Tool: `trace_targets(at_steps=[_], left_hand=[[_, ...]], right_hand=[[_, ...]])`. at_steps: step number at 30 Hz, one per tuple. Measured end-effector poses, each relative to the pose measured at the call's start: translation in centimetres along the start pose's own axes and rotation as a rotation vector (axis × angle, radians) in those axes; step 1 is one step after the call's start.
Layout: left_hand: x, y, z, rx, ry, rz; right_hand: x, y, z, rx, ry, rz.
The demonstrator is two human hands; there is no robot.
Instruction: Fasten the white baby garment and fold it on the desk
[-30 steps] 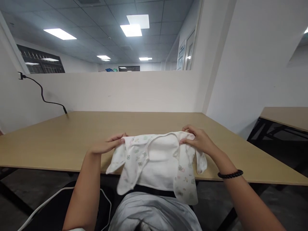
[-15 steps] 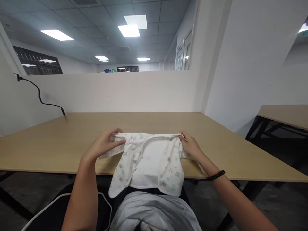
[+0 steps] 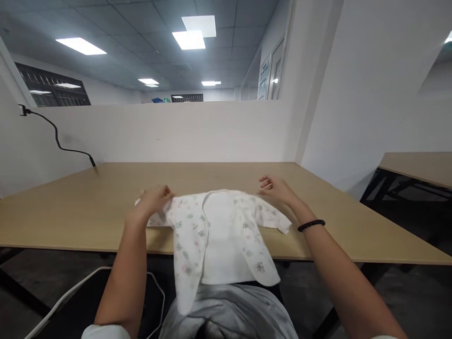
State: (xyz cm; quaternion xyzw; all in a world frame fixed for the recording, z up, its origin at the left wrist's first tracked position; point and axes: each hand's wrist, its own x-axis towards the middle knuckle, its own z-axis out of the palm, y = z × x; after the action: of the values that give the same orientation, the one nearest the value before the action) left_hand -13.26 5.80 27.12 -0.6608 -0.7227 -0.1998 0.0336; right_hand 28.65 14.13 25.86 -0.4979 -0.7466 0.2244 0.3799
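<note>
A small white baby shirt (image 3: 219,221) with a pastel animal print lies front-open on the wooden table (image 3: 88,197). Its lower half hangs over the near edge toward my lap. My left hand (image 3: 153,202) is blurred and rests curled on the shirt's left sleeve, which it pins against the tabletop. My right hand (image 3: 277,188) hovers just behind the right sleeve with its fingers apart and holds nothing. A black bead bracelet (image 3: 310,225) is on my right wrist.
A white partition (image 3: 194,132) closes the table's far side, and a white wall stands to the right. A black cable (image 3: 67,149) drops onto the far left corner. A white cable (image 3: 67,294) lies on the floor at the left. Another desk (image 3: 416,167) stands to the right.
The shirt, held up by its shoulders before, has been lowered and spread on the table. My right hand has let go and moved back; my left hand has slid out along the left sleeve.
</note>
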Motion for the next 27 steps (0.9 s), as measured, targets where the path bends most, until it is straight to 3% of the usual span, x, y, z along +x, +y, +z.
trace_targets(at_steps=[2, 6, 8, 15, 18, 21, 24, 26, 27], left_hand=[[0.6, 0.2, 2.3, 0.066, -0.134, 0.044], [0.2, 1.0, 5.6, -0.095, -0.411, 0.355], [0.2, 1.4, 6.7, -0.151, -0.459, 0.405], [2.6, 1.9, 9.1, -0.033, -0.401, 0.329], [4.1, 2.0, 9.1, 0.070, -0.377, 0.367], [6.2, 2.4, 9.2, 0.007, -0.316, 0.365], [8.4, 3.0, 10.2, -0.095, -0.288, 0.290], [9.5, 3.5, 11.4, -0.116, -0.283, 0.239], [9.8, 3.7, 12.1, -0.121, -0.279, 0.222]], right_hand=[[0.0, 1.6, 0.7, -0.168, 0.041, 0.040], [-1.7, 3.7, 1.3, -0.363, -0.143, 0.129], [-2.4, 4.3, 1.5, -0.448, -0.202, 0.132], [-2.3, 5.3, 2.1, -0.547, -0.303, 0.208], [-1.9, 5.1, 2.0, -0.630, -0.211, 0.256], [-1.7, 3.8, 2.5, -0.768, -0.006, 0.263], [-2.1, 1.2, 4.1, -0.798, 0.191, 0.102], [-3.0, -1.1, 5.6, -0.674, 0.169, -0.079], [-3.6, -2.3, 6.4, -0.584, 0.084, -0.171]])
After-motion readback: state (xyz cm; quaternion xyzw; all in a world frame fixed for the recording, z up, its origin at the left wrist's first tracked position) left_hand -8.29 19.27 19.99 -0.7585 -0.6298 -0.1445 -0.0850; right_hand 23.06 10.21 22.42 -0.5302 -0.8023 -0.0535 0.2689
